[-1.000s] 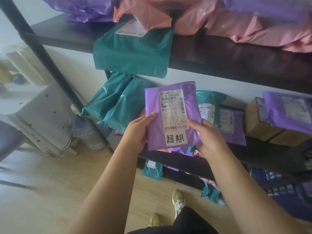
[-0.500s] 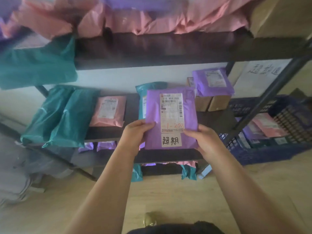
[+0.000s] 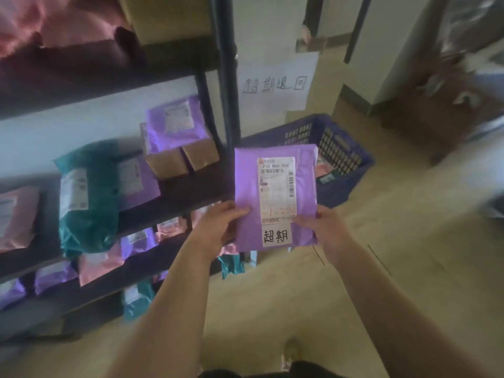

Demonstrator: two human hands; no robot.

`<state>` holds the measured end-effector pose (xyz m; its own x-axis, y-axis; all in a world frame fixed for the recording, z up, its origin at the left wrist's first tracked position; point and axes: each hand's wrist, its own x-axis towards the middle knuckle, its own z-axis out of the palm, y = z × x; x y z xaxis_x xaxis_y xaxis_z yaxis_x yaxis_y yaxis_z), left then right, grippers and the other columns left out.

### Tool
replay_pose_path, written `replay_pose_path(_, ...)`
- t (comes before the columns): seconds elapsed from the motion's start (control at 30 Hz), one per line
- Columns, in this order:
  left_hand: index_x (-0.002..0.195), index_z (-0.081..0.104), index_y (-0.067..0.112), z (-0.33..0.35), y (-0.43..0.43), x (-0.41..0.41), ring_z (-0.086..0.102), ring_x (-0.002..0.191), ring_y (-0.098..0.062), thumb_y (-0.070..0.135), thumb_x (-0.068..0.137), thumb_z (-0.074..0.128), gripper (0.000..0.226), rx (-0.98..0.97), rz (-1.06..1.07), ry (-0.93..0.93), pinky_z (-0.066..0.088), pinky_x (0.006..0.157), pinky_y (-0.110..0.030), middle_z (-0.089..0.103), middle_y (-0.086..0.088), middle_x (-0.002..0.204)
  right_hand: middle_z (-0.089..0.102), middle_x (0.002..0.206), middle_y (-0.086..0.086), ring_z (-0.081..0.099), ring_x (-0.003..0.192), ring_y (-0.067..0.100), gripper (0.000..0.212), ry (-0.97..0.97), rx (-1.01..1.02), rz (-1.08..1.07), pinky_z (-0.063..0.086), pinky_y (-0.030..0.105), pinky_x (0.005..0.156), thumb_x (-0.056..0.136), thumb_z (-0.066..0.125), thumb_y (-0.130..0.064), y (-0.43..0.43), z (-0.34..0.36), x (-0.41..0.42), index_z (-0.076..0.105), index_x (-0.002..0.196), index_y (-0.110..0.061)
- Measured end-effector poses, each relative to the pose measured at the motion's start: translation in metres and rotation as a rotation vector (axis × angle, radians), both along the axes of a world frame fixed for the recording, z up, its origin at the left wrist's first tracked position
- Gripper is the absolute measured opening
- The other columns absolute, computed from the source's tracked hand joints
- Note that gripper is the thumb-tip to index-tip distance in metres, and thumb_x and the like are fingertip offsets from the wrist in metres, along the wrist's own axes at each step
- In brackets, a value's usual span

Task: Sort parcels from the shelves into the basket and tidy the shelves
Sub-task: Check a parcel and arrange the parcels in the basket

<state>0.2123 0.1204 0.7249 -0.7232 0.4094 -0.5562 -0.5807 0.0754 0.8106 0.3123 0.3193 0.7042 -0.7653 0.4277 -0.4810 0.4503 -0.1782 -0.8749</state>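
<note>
Partly behind purple parcel [image 3: 246, 186], blue basket [image 3: 336, 190], pink parcel [image 3: 324, 167] inside

Purple parcel [image 3: 246, 186] shifts right, off middle shelf area. One second ago it is in front of shelved parcels; now it is past shelf post [image 3: 228, 105] and in front of blue basket [image 3: 345, 156], covering basket's near left part. Left hand [image 3: 218, 227] and right hand [image 3: 324, 230] travel with it. Cardboard boxes [image 3: 180, 162], earlier right of parcel, now lie left of it. View swings right: basket moves from right edge toward centre, and paper sign [image 3: 275, 85] comes fully into view.
</note>
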Motion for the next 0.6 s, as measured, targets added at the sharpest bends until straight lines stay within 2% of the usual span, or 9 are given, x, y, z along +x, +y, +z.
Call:
replay_pose_path(0.13,0.098,0.07,0.012,-0.011,0.064,0.018,0.073,0.085,-0.02,0.004,0.089,0.065,0.013,-0.022,-0.043,0.003,0.06,0.076,-0.033,0.076,-0.008,0.099,0.075,0.104,0.015,0.073,0.094,0.035,0.028,0.001,-0.02,-0.093,0.059,0.04,0.075,0.082,0.072,0.002,0.061,-0.01,0.02,0.071,0.11,0.0)
replay_pose_path(0.27,0.1,0.07,0.01,-0.022,0.107,0.023,0.07,0.078,-0.017,0.001,0.087,0.066,0.016,-0.148,-0.036,0.038,0.057,0.062,-0.023,0.074,-0.007,0.096,0.076,0.103,0.012,0.073,0.095,0.033,0.027,-0.046,0.005,-0.129,0.06,0.048,0.083,0.084,0.069,0.003,0.103,-0.015,0.025,0.07,0.11,-0.003)
replay_pose_path(0.33,0.106,0.069,0.006,-0.028,0.122,0.016,0.071,0.084,-0.022,0.001,0.086,0.067,0.021,-0.205,-0.015,0.061,0.059,0.065,-0.029,0.074,-0.01,0.101,0.075,0.105,0.013,0.072,0.095,0.034,0.026,-0.068,0.008,-0.134,0.06,0.047,0.083,0.084,0.069,0.004,0.116,-0.016,0.021,0.069,0.109,-0.002)
replay_pose_path(0.4,0.106,0.069,0.006,-0.036,0.144,0.001,0.072,0.09,-0.027,0.001,0.085,0.068,0.022,-0.254,-0.016,0.064,0.061,0.072,-0.036,0.074,-0.011,0.102,0.073,0.106,0.014,0.071,0.091,0.032,0.025,-0.088,-0.013,-0.121,0.06,0.041,0.074,0.085,0.069,0.004,0.136,-0.019,0.009,0.067,0.109,-0.003)
replay_pose_path(0.47,0.106,0.069,0.007,-0.043,0.158,-0.012,0.072,0.085,-0.024,0.001,0.085,0.068,0.022,-0.284,-0.016,0.06,0.06,0.065,-0.032,0.074,-0.01,0.1,0.072,0.106,0.015,0.071,0.086,0.031,0.025,-0.135,-0.025,-0.074,0.059,0.035,0.061,0.085,0.069,0.003,0.148,-0.021,-0.003,0.063,0.109,-0.003)
replay_pose_path(0.5,0.105,0.069,0.007,-0.048,0.169,-0.023,0.071,0.083,-0.022,0.001,0.085,0.068,0.022,-0.294,-0.02,0.057,0.058,0.063,-0.029,0.074,-0.009,0.1,0.071,0.105,0.016,0.071,0.086,0.033,0.026,-0.16,-0.027,-0.053,0.06,0.038,0.06,0.085,0.07,0.002,0.158,-0.023,-0.013,0.062,0.109,-0.002)
replay_pose_path(0.6,0.107,0.069,0.008,-0.059,0.192,-0.047,0.069,0.081,-0.018,0.002,0.084,0.069,0.024,-0.313,-0.023,0.032,0.053,0.061,-0.024,0.074,-0.008,0.1,0.072,0.101,0.017,0.071,0.091,0.046,0.024,-0.21,-0.002,-0.044,0.059,0.057,0.074,0.083,0.071,0.003,0.18,-0.031,-0.037,0.061,0.103,-0.005)
